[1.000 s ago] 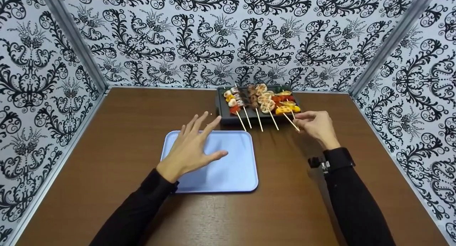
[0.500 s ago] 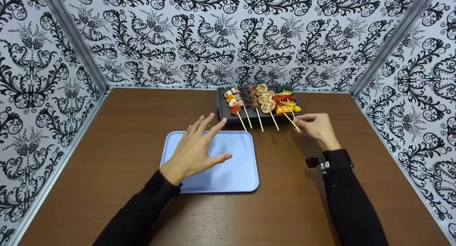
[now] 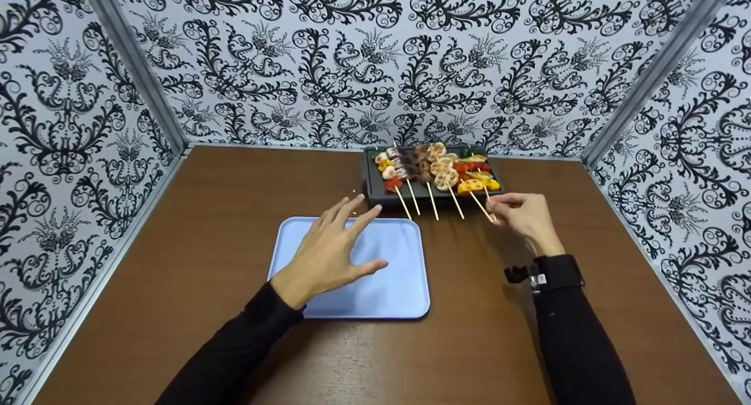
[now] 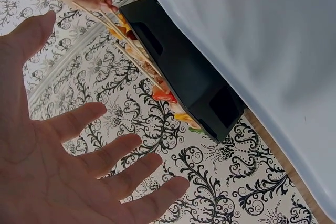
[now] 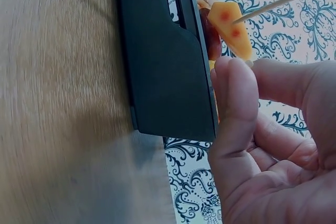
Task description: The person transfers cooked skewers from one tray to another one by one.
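At the right front of the black grill (image 3: 375,198), my right hand (image 3: 527,217) pinches the bare stick of the rightmost skewer (image 3: 493,185) between thumb and fingertips. That skewer carries yellow pieces at its near end and still lies on the grill. In the right wrist view a yellow piece with red spots (image 5: 231,27) sits just past the fingertips, on a neighbouring stick. My left hand (image 3: 328,255) hovers over the light blue tray (image 3: 405,282), palm down, fingers spread and holding nothing. The left wrist view shows its palm (image 4: 47,177) bare.
More skewers lie side by side on the grill: lotus root slices (image 3: 446,179), brown meat pieces (image 3: 423,164), and white, yellow and red pieces (image 3: 389,173). Their sticks overhang the front edge toward the tray. Patterned walls (image 3: 369,70) enclose the brown table (image 3: 234,188) at back and sides.
My left hand has drifted slightly to the right over the tray. The right hand stays at the same stick, and the head view has shifted a little.
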A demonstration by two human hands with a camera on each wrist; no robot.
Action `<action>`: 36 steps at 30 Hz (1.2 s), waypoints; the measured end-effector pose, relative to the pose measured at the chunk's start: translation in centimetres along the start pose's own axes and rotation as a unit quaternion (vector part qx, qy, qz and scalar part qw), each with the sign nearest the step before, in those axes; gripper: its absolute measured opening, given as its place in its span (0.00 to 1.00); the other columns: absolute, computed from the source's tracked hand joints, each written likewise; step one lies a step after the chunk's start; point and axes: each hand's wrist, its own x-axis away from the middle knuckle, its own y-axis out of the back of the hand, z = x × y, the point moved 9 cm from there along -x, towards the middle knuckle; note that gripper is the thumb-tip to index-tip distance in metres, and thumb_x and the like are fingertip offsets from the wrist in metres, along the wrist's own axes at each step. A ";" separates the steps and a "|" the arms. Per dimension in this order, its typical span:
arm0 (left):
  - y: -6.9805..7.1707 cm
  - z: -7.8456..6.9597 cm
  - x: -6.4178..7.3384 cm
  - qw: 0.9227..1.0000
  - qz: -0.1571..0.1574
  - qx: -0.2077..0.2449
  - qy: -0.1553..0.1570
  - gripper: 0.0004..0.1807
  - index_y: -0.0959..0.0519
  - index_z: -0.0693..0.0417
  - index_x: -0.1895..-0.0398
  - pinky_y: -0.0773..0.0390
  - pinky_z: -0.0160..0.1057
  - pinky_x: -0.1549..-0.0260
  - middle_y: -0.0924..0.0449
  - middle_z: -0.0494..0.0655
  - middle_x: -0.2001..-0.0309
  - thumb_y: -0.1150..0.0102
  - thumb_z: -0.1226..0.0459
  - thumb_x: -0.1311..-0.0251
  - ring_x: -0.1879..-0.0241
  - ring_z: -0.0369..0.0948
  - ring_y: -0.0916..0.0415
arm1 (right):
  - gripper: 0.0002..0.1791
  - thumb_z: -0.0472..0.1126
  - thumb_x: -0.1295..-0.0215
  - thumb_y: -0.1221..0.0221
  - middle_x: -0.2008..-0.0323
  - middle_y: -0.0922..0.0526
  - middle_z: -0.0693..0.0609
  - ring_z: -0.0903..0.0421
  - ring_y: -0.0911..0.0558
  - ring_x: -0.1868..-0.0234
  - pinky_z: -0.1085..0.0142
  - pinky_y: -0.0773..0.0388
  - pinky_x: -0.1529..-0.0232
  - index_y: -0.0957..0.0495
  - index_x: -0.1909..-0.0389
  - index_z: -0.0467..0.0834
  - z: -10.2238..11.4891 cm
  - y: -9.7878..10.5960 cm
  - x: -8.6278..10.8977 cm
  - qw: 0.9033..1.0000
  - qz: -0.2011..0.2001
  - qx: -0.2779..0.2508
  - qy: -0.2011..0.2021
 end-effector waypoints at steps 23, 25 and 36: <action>0.0 2.0 0.7 0.999 0.015 0.004 0.040 0.54 0.34 0.38 0.06 0.25 0.75 0.17 0.38 0.59 0.07 0.26 0.30 0.28 0.12 0.66 0.33 | 0.24 0.32 0.20 0.27 0.68 0.05 0.57 0.65 0.10 0.71 0.74 0.07 0.66 0.17 0.33 0.20 -0.4 -0.8 0.0 0.998 0.001 -0.066 0.010; 0.1 2.2 0.7 0.999 0.014 0.000 0.044 0.54 0.34 0.38 0.06 0.24 0.75 0.18 0.38 0.58 0.07 0.27 0.30 0.28 0.12 0.66 0.32 | 0.23 0.32 0.21 0.27 0.67 0.05 0.56 0.65 0.10 0.71 0.74 0.07 0.66 0.16 0.34 0.21 -0.3 -0.7 0.0 0.998 -0.002 -0.066 0.012; 0.6 3.3 0.5 0.998 0.013 0.000 0.061 0.55 0.34 0.39 0.06 0.23 0.76 0.19 0.37 0.60 0.08 0.27 0.29 0.29 0.13 0.68 0.32 | 0.21 0.31 0.22 0.26 0.67 0.03 0.56 0.64 0.10 0.73 0.74 0.09 0.69 0.14 0.37 0.20 0.7 0.0 0.3 0.997 -0.022 -0.048 0.060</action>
